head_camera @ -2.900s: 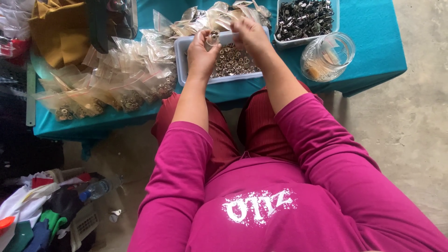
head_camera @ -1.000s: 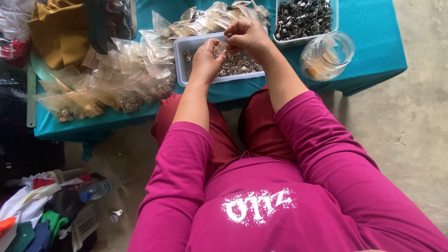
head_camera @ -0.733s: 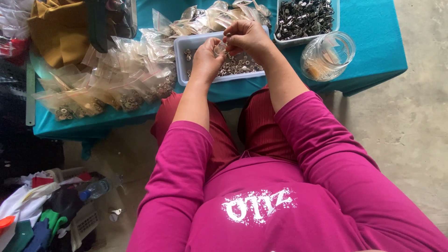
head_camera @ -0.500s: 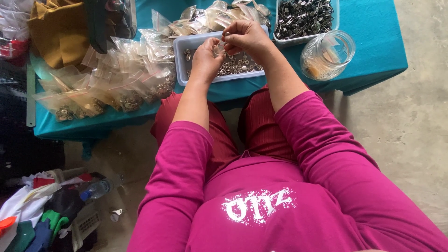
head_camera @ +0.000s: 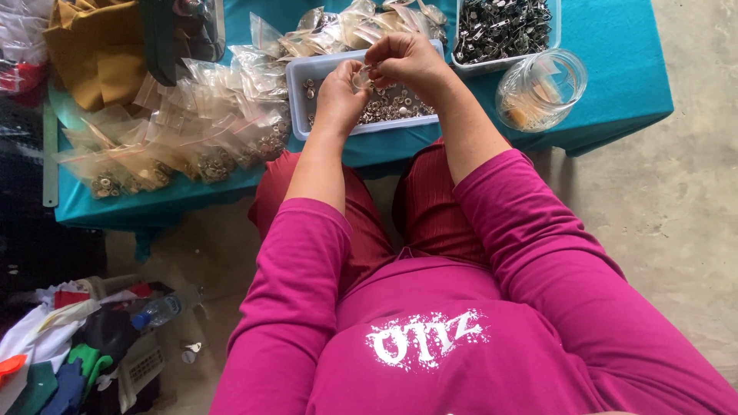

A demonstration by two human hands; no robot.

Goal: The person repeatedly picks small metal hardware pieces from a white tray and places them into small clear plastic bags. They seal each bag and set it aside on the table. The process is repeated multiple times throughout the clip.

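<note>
A low table (head_camera: 615, 92) covered in a smooth teal cloth is seen across the top of the view, set on a rough, pale concrete floor (head_camera: 676, 230). At 8 o'clock a heap of coloured fabric (head_camera: 54, 361) and a clear plastic bottle (head_camera: 165, 307) are spread on the ground.

At 12 o'clock a shallow, pale rectangular tray (head_camera: 296, 84) is placed on the cloth, its floor scattered with small round metal pieces (head_camera: 384, 107) — shiny, silver-toned, ring-like. Above this tray the left hand (head_camera: 338, 92) and the right hand (head_camera: 407, 58) are brought together, fingertips touching. A small clear plastic bag (head_camera: 361, 75) is pinched between them; the fingers of both hands are closed on it, though what lies inside cannot be told.

At 1 o'clock a second tray (head_camera: 557, 19) is filled with darker, tangled metal clasps. Just beside it, at 2 o'clock, a clear round jar (head_camera: 542, 88) is tipped toward the table edge, with tan contents dimly seen through its wall.

From 10 to 11 o'clock a crinkled drift of filled transparent bags (head_camera: 200, 131) is piled, many weighted with metal pieces. At 10 o'clock folded mustard-yellow cloth (head_camera: 92, 46) is laid — soft and matte — with a dark strap-like thing across it.
</note>
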